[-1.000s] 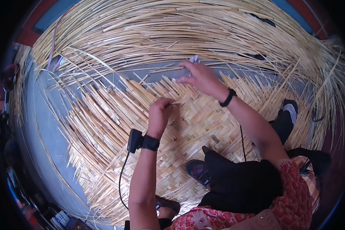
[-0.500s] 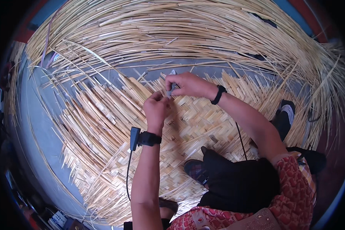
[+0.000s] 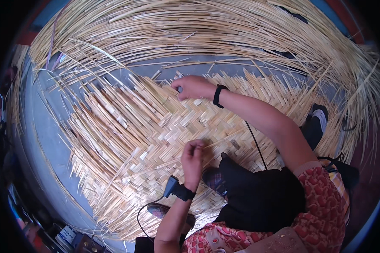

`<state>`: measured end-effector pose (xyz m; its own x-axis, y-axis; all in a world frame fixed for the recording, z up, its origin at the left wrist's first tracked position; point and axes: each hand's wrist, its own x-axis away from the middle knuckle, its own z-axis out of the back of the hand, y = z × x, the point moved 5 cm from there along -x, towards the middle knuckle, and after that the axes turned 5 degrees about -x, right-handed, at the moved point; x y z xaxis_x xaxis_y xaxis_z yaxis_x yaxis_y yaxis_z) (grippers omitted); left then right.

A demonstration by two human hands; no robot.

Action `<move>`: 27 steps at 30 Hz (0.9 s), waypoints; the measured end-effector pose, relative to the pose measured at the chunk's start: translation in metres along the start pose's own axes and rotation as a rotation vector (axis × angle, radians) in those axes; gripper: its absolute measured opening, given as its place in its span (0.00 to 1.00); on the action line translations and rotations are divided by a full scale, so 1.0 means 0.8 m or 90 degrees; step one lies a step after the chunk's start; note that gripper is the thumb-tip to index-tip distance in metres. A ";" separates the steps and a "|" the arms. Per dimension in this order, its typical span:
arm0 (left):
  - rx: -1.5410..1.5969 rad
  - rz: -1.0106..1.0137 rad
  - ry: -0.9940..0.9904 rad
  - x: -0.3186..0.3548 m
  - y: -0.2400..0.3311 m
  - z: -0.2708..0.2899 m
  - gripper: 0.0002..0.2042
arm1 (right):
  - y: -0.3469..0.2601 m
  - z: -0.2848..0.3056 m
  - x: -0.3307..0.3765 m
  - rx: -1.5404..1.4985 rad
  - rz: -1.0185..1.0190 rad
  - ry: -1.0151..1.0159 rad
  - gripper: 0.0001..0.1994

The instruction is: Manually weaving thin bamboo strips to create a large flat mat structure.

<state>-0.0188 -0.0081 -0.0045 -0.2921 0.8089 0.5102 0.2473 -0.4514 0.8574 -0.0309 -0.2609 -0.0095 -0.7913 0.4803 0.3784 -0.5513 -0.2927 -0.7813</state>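
Observation:
A large herringbone mat (image 3: pixel 185 126) of split straw-coloured reeds lies on the floor before me, its loose ends spreading left and toward the far edge. My left hand (image 3: pixel 192 159) is closed low over the middle of the mat, with a thin reed strip (image 3: pixel 223 139) running through its fingers and slanting across the weave. Over the mat's far edge, my right hand (image 3: pixel 195 87) curls round a small grey object (image 3: pixel 180 89). Most of that object is hidden by the fingers, so its kind does not show.
Long loose reeds (image 3: pixel 169 36) lie in a thick heap beyond the mat, bending down the right side. Grey floor (image 3: pixel 50 126) shows at the left. My shoe (image 3: pixel 215 182) rests on the mat, and a black cable (image 3: pixel 256 143) hangs near my right arm.
My hands, close together before, are now apart. The left has come down toward me and holds a reed strip; the right has shifted slightly left, still around the grey object.

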 end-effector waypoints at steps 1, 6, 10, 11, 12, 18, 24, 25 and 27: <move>-0.023 0.011 -0.065 0.019 -0.007 -0.012 0.07 | -0.005 -0.004 0.003 0.067 -0.021 0.036 0.18; -0.336 -0.182 -0.338 0.085 0.055 0.016 0.12 | -0.017 0.020 0.019 0.176 -0.018 0.159 0.15; -0.795 -0.203 -0.375 0.122 0.118 0.171 0.12 | -0.053 0.033 0.032 0.292 0.089 0.328 0.12; -0.934 -0.151 -0.351 0.138 0.135 0.224 0.13 | -0.062 0.028 0.029 0.257 0.121 0.327 0.12; -1.027 -0.111 -0.276 0.153 0.171 0.262 0.13 | -0.055 0.016 0.021 0.154 0.133 0.294 0.12; -1.356 0.044 -0.007 0.313 0.350 0.413 0.09 | 0.011 -0.022 -0.014 0.133 0.127 0.187 0.15; -1.230 0.215 0.200 0.529 0.369 0.556 0.08 | -0.004 -0.019 -0.028 0.124 0.149 0.081 0.09; -1.096 0.240 0.241 0.545 0.352 0.564 0.08 | -0.002 -0.018 -0.031 0.141 0.140 0.089 0.06; -1.061 0.251 0.195 0.522 0.304 0.546 0.08 | 0.005 -0.012 -0.033 0.159 0.140 0.071 0.06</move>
<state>0.3229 0.3840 0.3874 -0.6523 0.5578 0.5132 -0.7389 -0.6189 -0.2665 -0.0098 -0.2669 -0.0274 -0.8724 0.4661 0.1475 -0.4294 -0.5863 -0.6870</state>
